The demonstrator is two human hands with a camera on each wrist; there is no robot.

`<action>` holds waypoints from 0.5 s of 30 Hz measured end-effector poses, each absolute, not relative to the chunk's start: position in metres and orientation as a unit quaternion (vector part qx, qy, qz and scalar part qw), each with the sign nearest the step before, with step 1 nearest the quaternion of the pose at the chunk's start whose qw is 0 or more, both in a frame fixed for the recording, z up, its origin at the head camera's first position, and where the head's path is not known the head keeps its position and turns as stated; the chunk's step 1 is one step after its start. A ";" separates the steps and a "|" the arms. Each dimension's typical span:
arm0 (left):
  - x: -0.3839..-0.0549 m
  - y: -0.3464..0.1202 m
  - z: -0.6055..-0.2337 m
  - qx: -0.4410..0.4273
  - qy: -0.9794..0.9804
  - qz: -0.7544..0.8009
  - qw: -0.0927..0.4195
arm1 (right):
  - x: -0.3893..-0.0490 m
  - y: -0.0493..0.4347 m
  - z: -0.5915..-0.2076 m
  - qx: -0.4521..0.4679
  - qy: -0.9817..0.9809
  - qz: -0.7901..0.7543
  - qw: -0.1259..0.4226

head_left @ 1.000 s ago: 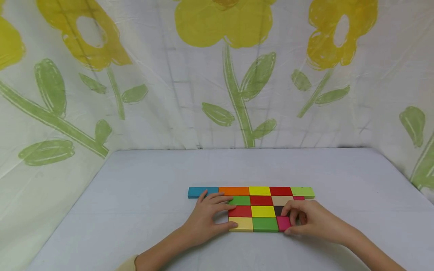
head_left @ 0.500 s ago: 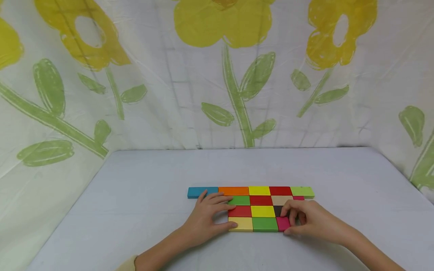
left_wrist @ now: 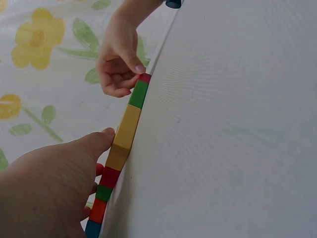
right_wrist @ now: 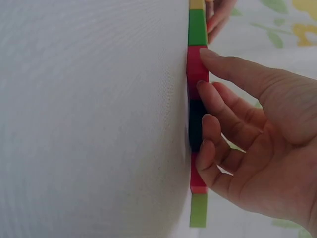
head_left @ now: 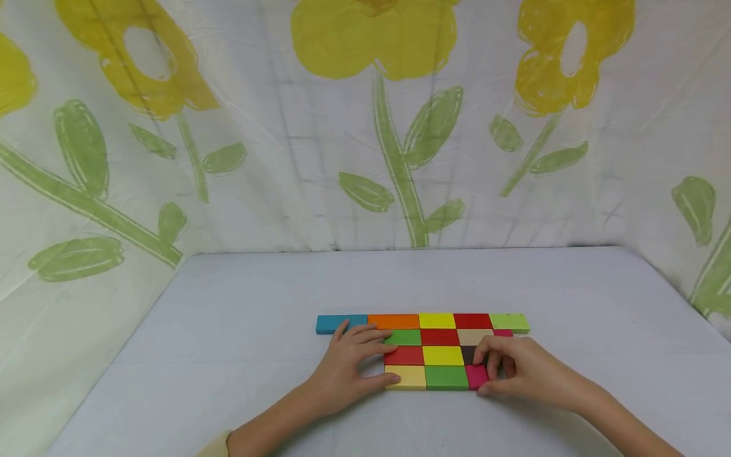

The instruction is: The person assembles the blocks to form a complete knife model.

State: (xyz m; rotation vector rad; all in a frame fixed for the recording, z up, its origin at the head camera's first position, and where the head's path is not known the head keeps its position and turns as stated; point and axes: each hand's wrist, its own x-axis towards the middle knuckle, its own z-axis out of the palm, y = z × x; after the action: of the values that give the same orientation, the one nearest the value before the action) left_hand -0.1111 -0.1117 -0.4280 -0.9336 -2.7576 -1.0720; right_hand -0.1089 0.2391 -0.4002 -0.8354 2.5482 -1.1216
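Observation:
Flat, domino-like colored blocks lie edge to edge in rows on the table. My left hand [head_left: 342,365] rests against the rows' left end, fingers spread and slightly bent. Its thumb touches the cream block [head_left: 410,377]; other fingertips touch the red block [head_left: 405,356] and the green block [head_left: 407,337]. My right hand [head_left: 522,371] holds the pink block [head_left: 476,377] at the right end of the front row, thumb at its near edge and index finger bent over its far side. Its curled fingers partly hide the dark block [head_left: 468,354]. The right wrist view shows them along the blocks' ends.
The back row has a blue block [head_left: 341,324], an orange block [head_left: 393,321] and a light green block [head_left: 510,323], and reaches farther left and right than the front rows. A white cloth [head_left: 257,285] covers the table. Behind it hangs a flower-printed curtain [head_left: 320,139].

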 end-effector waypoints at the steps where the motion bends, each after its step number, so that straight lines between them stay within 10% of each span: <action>1: -0.111 -0.112 -0.428 -0.300 -0.889 -0.346 0.019 | -0.109 0.239 -0.400 -0.284 0.871 -0.384 0.118; 15: -0.111 -0.111 -0.431 -0.301 -0.885 -0.355 0.020 | -0.110 0.243 -0.398 -0.292 0.865 -0.393 0.111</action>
State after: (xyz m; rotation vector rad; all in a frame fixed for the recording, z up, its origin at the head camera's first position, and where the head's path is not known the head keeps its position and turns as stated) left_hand -0.1114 -0.1108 -0.4309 -0.9345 -2.7447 -1.1002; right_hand -0.1098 0.2429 -0.3983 -0.8563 2.5405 -1.1549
